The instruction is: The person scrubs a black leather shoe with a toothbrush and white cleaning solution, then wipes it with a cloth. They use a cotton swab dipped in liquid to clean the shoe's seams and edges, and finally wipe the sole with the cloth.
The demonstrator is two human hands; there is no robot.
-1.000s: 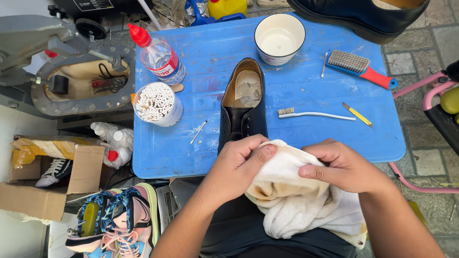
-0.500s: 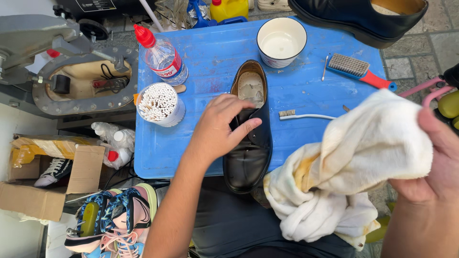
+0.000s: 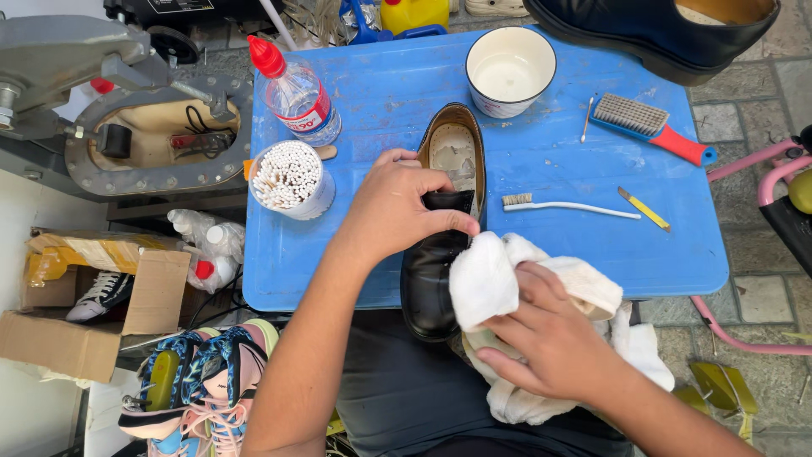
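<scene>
A black leather shoe (image 3: 431, 271) lies on the blue table (image 3: 541, 245), its toe hanging over the near edge toward me. My left hand (image 3: 397, 207) grips the shoe at its opening, thumb on the tongue. My right hand (image 3: 550, 338) holds a bunched white cloth (image 3: 486, 279) and presses it against the right side of the shoe's toe. The rest of the cloth trails down onto my lap.
On the table: a cup of cotton swabs (image 3: 289, 178), a red-capped bottle (image 3: 296, 93), a white bowl (image 3: 510, 72), a red-handled brush (image 3: 647, 123), a white toothbrush (image 3: 567, 205), a yellow tool (image 3: 644, 209). Another black shoe (image 3: 668, 30) sits at the far right. Sneakers (image 3: 203, 381) and a cardboard box (image 3: 93, 296) lie left.
My right hand brought the cloth from out at the right back down onto the shoe's toe. My left hand shifted from the shoe's side to gripping its opening.
</scene>
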